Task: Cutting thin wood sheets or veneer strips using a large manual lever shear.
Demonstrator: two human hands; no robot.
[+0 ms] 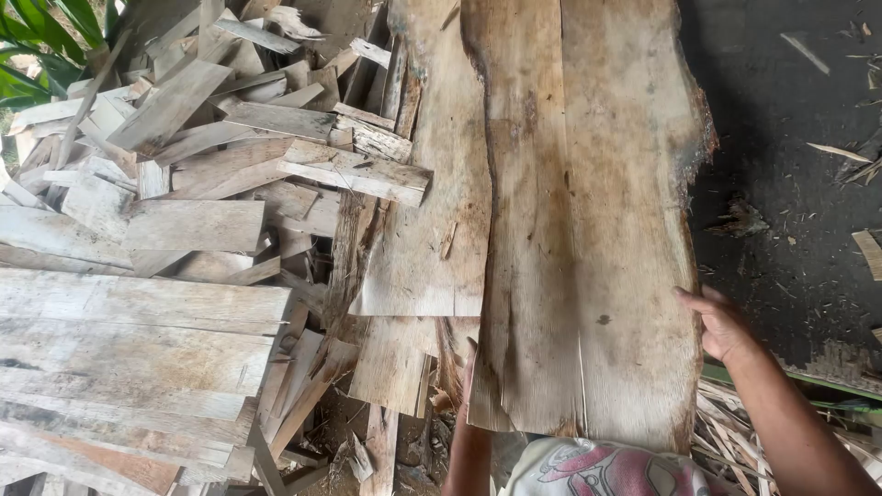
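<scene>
Head view looks down on a big wide slab of wood (588, 230). It is pale brown, with rough bark edges and a long crack running up from its near end. It fills the middle of the picture, from 12 o'clock down to 6 o'clock.

The right hand (721, 323) is at 4 o'clock. It presses flat on the slab's right edge, with the fingers spread a little and the thumb on top of the wood. The left hand (469, 363) is at 6 o'clock, at the slab's near left corner. Only a bit of it shows, and most of it is hidden under the wood, so I cannot tell if it is gripping or just touching.

Just to the left of the slab, another flat board (432, 230) lies beside it and partly under it. Farther left, from 9 o'clock to 11 o'clock, there is a big messy pile of short grey planks (202, 165). At 8 o'clock, long planks (129, 340) lie stacked side by side.

On the right, at 2 o'clock, the dark ground (790, 165) has small wood chips on it. Green leaves (37, 32) peek in at 10 o'clock. A piece of white and pink cloth (597, 468) shows at 6 o'clock.
</scene>
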